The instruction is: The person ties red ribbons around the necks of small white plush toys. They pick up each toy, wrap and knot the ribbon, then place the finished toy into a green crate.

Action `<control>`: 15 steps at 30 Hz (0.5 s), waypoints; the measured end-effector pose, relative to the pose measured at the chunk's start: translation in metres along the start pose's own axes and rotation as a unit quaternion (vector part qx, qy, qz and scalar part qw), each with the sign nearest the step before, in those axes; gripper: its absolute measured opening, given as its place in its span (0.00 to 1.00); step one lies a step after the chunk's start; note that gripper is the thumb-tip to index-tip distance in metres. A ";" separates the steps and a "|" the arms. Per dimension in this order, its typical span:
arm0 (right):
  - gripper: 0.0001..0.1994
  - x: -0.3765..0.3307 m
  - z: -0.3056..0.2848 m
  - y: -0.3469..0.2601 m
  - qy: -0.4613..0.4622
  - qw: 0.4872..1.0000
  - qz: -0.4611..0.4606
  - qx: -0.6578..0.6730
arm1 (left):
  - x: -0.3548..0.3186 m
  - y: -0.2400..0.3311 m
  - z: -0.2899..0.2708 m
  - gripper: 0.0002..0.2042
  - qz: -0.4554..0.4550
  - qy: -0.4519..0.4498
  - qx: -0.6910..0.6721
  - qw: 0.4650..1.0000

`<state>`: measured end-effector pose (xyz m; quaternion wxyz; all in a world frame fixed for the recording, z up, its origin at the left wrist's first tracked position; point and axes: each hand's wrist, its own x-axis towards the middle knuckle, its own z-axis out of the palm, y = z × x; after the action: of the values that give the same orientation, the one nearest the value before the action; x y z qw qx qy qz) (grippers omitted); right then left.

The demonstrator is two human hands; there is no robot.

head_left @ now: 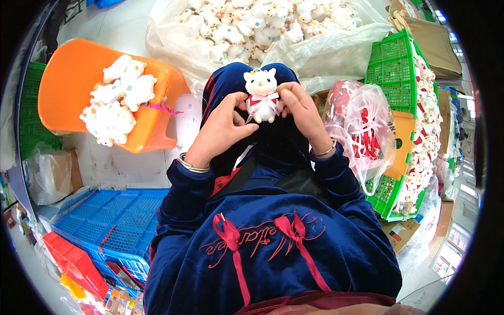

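A small white plush animal (261, 84) with a red and pink ribbon bow at its neck stands upright over my lap, which is covered in dark blue velvet. My left hand (223, 128) curls around its left side, thumb near the bow. My right hand (302, 107) pinches the bow and the toy's right side. Both wrists wear a silver bangle.
An orange plastic stool (68, 79) at left carries several white plush toys. A big clear bag (325, 47) of more plush toys lies ahead. At right are a clear bag of red ribbons (362, 126) and a green crate (394, 68). A blue crate (113, 220) sits lower left.
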<state>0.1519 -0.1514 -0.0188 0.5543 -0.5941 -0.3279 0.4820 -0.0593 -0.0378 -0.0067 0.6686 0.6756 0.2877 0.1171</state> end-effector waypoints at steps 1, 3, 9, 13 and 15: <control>0.14 -0.002 0.010 -0.005 0.006 0.999 -0.018 -0.034 | 0.001 0.000 0.000 0.30 0.006 -0.006 0.007 1.000; 0.23 0.000 0.018 -0.007 -0.002 0.993 -0.038 -0.109 | 0.002 0.000 0.003 0.33 0.027 -0.009 0.034 0.999; 0.27 -0.009 0.007 -0.012 0.057 0.990 -0.050 -0.120 | 0.006 0.002 0.014 0.32 0.053 -0.046 -0.049 0.996; 0.19 -0.035 -0.073 -0.050 0.240 0.966 -0.001 -0.101 | 0.015 -0.013 0.013 0.23 0.050 -0.027 -0.054 0.997; 0.15 -0.059 -0.146 -0.063 0.354 0.933 -0.066 -0.031 | 0.015 -0.017 0.012 0.18 0.034 -0.019 -0.071 0.997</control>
<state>0.2791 -0.2451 0.0433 0.6465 -0.7198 -0.1637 0.1927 -0.0447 -0.0407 -0.0273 0.7160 0.6379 0.2428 0.1464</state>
